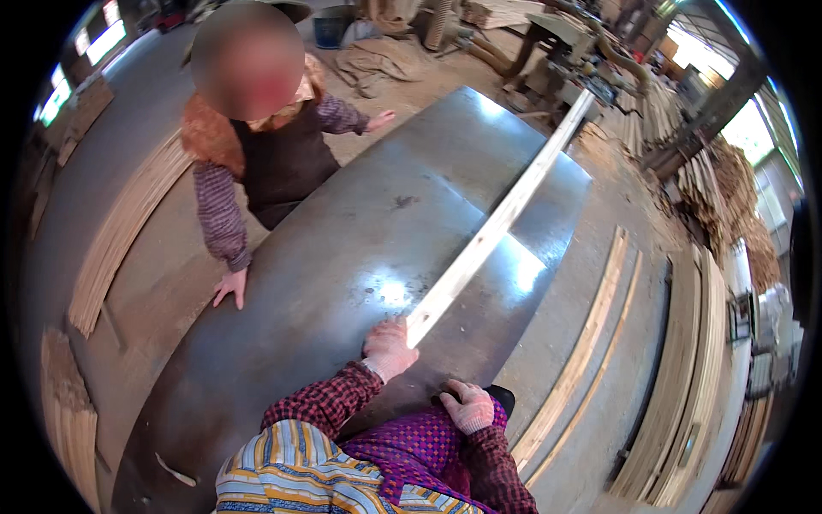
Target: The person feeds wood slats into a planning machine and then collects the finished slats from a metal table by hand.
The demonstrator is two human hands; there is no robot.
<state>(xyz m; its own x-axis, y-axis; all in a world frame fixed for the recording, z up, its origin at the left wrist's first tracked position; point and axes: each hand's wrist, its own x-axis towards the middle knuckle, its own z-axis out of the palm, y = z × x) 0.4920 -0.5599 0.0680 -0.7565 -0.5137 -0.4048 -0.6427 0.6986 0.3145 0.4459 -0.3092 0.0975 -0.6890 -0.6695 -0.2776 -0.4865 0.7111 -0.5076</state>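
Note:
My left hand, in a pale work glove, is closed around the near end of a long, pale wooden board. The board runs away from me across a large, dark, shiny table, its far end reaching past the table's far right edge. At the near edge of the table, in front of my purple apron, rests my gloved right hand. Its fingers are loosely bent and slightly apart, with nothing visible in them. A small black object shows just beside it.
Across the table on the left stands a co-worker, one hand on the table edge. Wooden strips and stacked boards lie on the floor to my right. More planks lie at left. Machinery stands beyond the table.

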